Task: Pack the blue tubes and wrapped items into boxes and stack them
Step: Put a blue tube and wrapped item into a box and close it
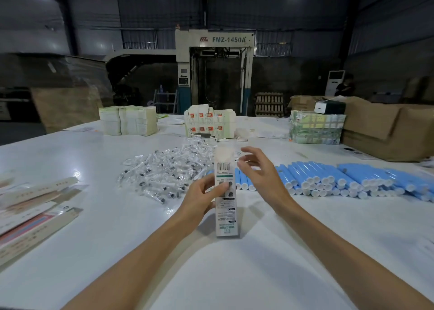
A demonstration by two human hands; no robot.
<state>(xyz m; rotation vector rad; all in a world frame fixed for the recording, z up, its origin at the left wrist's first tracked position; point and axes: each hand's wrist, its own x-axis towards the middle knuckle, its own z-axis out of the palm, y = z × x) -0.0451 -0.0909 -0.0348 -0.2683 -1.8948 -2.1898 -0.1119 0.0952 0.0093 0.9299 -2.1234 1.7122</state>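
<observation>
A tall narrow white box (226,215) with a barcode stands upright on the white table (117,227). My left hand (202,194) grips it around the middle. My right hand (258,171) hovers just right of the box's top, fingers loosely spread, holding nothing that I can make out. Behind the box lies a heap of clear-wrapped items (164,171). Rows of blue tubes (340,180) with white caps lie to the right.
Packed and flat boxes (35,206) lie at the left edge. Stacks of flat cartons (128,122), (209,122) and a wrapped bundle (317,127) stand at the back. Brown cardboard boxes (387,129) sit far right. A large machine and a person stand beyond the table.
</observation>
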